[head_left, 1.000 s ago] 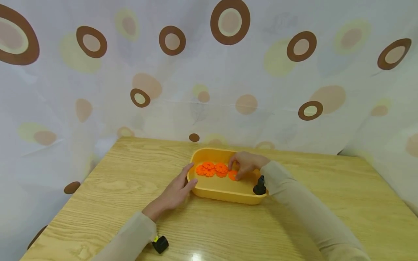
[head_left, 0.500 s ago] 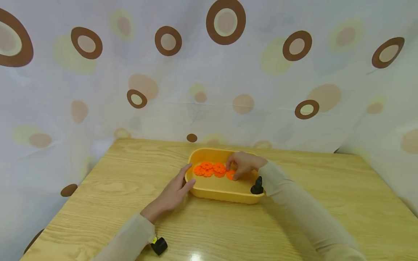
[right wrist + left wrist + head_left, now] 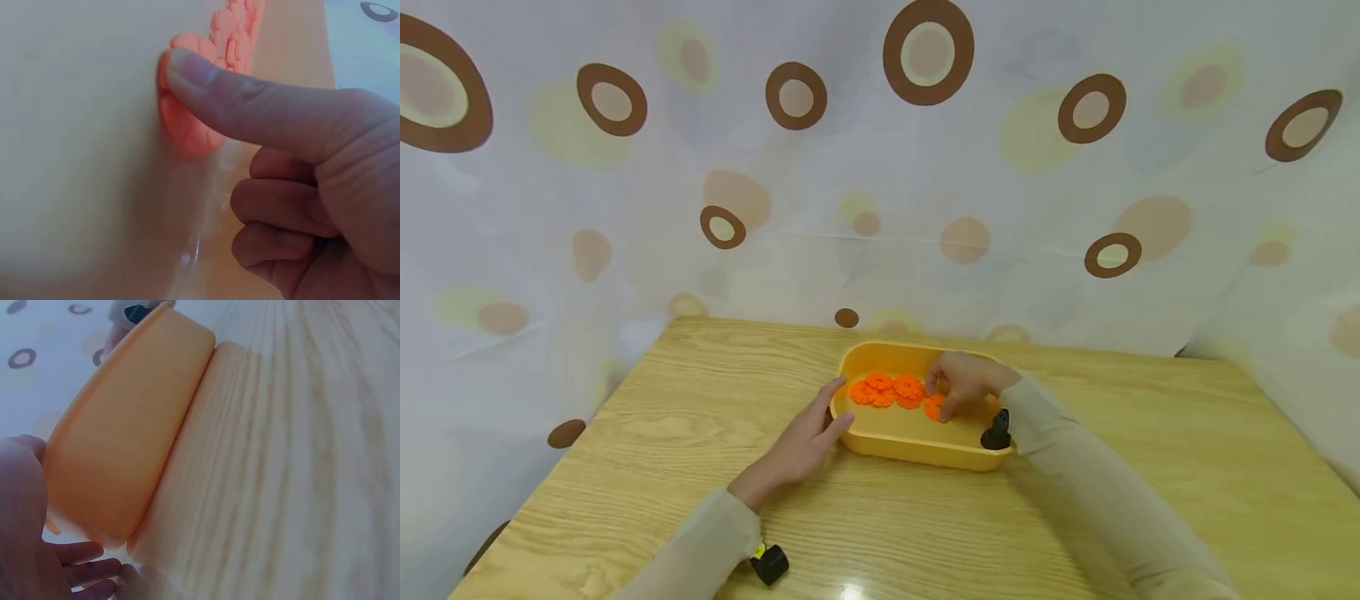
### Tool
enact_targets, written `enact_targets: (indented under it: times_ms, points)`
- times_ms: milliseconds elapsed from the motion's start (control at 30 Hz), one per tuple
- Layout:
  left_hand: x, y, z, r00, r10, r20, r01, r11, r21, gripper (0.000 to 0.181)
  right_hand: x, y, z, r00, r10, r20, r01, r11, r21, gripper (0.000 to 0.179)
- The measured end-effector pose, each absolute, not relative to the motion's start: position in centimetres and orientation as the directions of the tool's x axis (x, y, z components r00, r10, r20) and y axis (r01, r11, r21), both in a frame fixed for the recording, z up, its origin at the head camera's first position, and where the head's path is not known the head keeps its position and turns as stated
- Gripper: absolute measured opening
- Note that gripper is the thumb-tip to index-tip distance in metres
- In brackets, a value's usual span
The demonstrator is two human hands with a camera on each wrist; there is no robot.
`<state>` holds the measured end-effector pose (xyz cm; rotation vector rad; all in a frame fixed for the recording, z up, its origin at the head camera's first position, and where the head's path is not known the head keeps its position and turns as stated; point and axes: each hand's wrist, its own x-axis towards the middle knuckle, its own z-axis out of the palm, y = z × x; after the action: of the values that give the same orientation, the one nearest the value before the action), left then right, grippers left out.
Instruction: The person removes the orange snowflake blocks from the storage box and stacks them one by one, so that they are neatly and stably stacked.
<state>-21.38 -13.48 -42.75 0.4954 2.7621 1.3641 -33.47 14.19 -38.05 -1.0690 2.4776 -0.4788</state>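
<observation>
A yellow plastic basin (image 3: 895,448) stands on the wooden table. At its left end my left hand (image 3: 801,439) holds the rim, and the left wrist view shows the fingers (image 3: 94,570) around the outside of the end. Inside the basin my right hand (image 3: 967,379) pinches an orange notched disc (image 3: 934,407) between thumb and forefinger, low over the floor. In the right wrist view the thumb lies across that disc (image 3: 194,128), with the other fingers curled below. Several more orange notched discs (image 3: 880,390) lie overlapping in two small piles to its left.
The wooden table (image 3: 880,533) spreads around the basin. A patterned cloth (image 3: 880,167) hangs behind its far edge. A black wrist camera (image 3: 771,565) sits under the left sleeve, and another black device (image 3: 997,431) shows at the right sleeve, over the basin's right end.
The head view shifts slightly and comes back. Both hands keep their places, the left at the basin's end and the right on the same orange disc.
</observation>
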Motion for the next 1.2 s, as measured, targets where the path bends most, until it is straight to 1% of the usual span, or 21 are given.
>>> enact_targets:
  times_ms: [100, 367, 533, 633, 867, 1000, 1200]
  points:
    - [-21.44, -13.41, -42.81, -0.95, 0.291, 0.11, 0.264, 0.567, 0.781, 0.06, -33.48, 14.39, -38.22, -0.633, -0.741, -0.223, -0.58, 0.645, -0.497, 0.025]
    - [-21.56, -13.02, -42.75, -0.948, 0.296, 0.119, 0.275, 0.566, 0.777, 0.06, -33.22, 14.89, -38.48, -0.609, -0.764, -0.211, -0.552, 0.6, -0.58, 0.021]
    - [-21.67, -12.92, -42.78, -0.947, 0.292, 0.135, 0.286, 0.57, 0.77, 0.059, -33.03, 14.99, -38.38, -0.595, -0.774, -0.214, -0.554, 0.588, -0.589, 0.024]
    - [-21.51, -13.1, -42.84, -0.951, 0.28, 0.132, 0.277, 0.576, 0.769, 0.059, -33.08, 14.83, -38.5, -0.584, -0.778, -0.232, -0.555, 0.591, -0.586, 0.029]
    - [-21.23, -13.55, -42.85, -0.951, 0.28, 0.13, 0.271, 0.557, 0.785, 0.06, -33.3, 14.36, -38.81, -0.59, -0.769, -0.248, -0.538, 0.603, -0.589, 0.046]
    - [-21.16, -13.61, -42.92, -0.953, 0.275, 0.125, 0.263, 0.55, 0.793, 0.06, -33.26, 14.24, -38.86, -0.597, -0.763, -0.25, -0.511, 0.601, -0.614, 0.045]
    - [-21.42, -13.36, -43.12, -0.948, 0.284, 0.142, 0.281, 0.539, 0.794, 0.059, -33.15, 14.62, -38.72, -0.618, -0.746, -0.249, -0.491, 0.613, -0.619, 0.041]
